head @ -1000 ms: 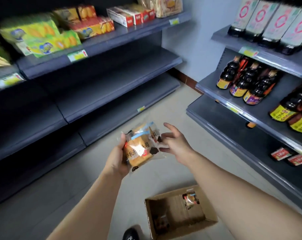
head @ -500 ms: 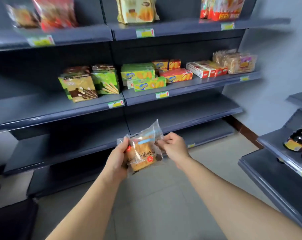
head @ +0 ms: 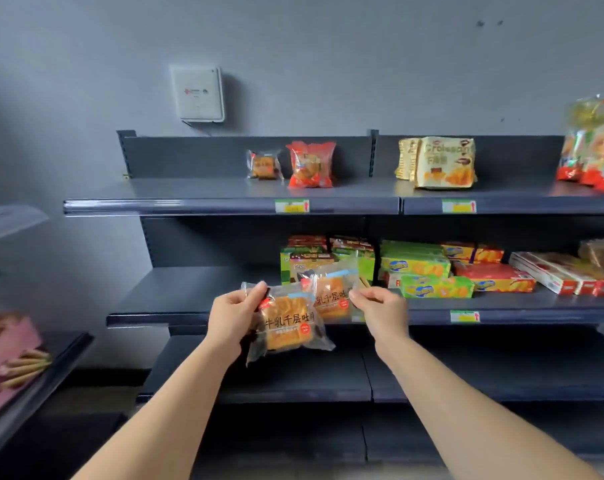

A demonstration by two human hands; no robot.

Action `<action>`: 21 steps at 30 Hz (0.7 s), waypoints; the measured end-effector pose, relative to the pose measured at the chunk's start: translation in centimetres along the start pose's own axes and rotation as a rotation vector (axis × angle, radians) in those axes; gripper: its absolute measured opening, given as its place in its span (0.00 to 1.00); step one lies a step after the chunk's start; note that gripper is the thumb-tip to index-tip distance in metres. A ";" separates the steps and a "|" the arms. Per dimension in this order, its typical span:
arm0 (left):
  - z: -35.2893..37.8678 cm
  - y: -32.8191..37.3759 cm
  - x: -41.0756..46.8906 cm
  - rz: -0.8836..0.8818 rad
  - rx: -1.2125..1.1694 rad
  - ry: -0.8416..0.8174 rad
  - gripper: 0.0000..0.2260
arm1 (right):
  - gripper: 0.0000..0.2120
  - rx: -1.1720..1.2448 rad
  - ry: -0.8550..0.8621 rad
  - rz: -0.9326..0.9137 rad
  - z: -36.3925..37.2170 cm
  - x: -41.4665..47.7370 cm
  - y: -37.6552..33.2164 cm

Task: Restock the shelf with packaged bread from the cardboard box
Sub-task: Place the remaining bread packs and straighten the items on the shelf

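Observation:
My left hand (head: 233,315) pinches the top corner of a clear packet of orange bread (head: 288,329) with a blue strip and printed characters. My right hand (head: 380,308) pinches the edge of a second packet of the same bread (head: 333,296), just right of and behind the first. Both packets hang in front of the middle shelf (head: 189,292) of a dark grey rack. On the top shelf (head: 203,195) stand one small matching bread packet (head: 264,165) and a red packet (head: 311,164). The cardboard box is out of view.
Yellow croissant bags (head: 439,162) and red-and-clear bags (head: 595,150) stand on the top shelf to the right. Green, yellow and red biscuit boxes (head: 428,271) fill the middle shelf's right side. A pink box (head: 6,355) sits on a side shelf at left. A white wall unit (head: 198,93) hangs above.
My view has swung up from the floor and box to the rack. The packets held together in my left hand are now split, one in each hand, raised toward the shelves.

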State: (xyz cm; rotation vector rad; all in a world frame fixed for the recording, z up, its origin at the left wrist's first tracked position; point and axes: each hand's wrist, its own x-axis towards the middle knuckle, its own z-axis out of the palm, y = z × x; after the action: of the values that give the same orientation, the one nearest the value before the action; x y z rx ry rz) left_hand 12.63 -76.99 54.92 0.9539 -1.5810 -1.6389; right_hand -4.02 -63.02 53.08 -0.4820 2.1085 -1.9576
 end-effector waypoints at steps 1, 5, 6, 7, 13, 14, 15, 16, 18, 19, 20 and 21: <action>-0.8 0.8 1.0 0.031 0.020 0.023 0.18 | 0.04 0.000 0.003 -0.024 1.2 0.5 -1.0; -3.3 3.9 5.1 0.101 0.049 0.048 0.15 | 0.03 0.013 0.015 -0.091 5.6 3.0 -4.2; -3.7 4.7 6.1 0.118 0.048 0.051 0.14 | 0.03 0.006 0.018 -0.104 6.7 3.8 -4.8; -4.0 5.6 7.2 0.133 0.046 0.059 0.13 | 0.04 0.001 0.022 -0.117 7.7 4.7 -5.4; -4.9 10.1 14.4 0.261 0.023 0.170 0.07 | 0.07 0.014 0.035 -0.209 12.6 11.3 -8.9; -4.9 10.8 15.7 0.282 0.022 0.193 0.06 | 0.08 0.016 0.026 -0.227 13.4 12.5 -9.5; -4.9 11.5 17.0 0.302 0.017 0.211 0.05 | 0.08 0.015 0.015 -0.238 14.1 13.7 -10.2; -4.9 12.2 18.2 0.320 0.011 0.228 0.04 | 0.08 0.015 0.003 -0.249 14.8 14.9 -10.8; -5.0 13.5 20.6 0.352 0.003 0.264 0.04 | 0.08 0.013 -0.018 -0.259 16.3 17.2 -11.9; -5.1 14.1 21.9 0.365 0.005 0.281 0.04 | 0.08 0.006 -0.027 -0.261 17.0 18.3 -12.4; -5.1 14.6 23.0 0.374 0.012 0.298 0.04 | 0.08 -0.001 -0.037 -0.264 17.8 19.3 -12.9; -5.0 15.2 24.1 0.383 0.020 0.311 0.04 | 0.08 -0.005 -0.042 -0.267 18.5 20.2 -13.3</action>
State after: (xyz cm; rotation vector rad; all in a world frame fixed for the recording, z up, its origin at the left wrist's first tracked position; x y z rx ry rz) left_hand 4.08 -100.99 68.64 0.8094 -1.4586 -1.1539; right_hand -14.41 -88.63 65.92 -0.8372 2.1154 -2.0584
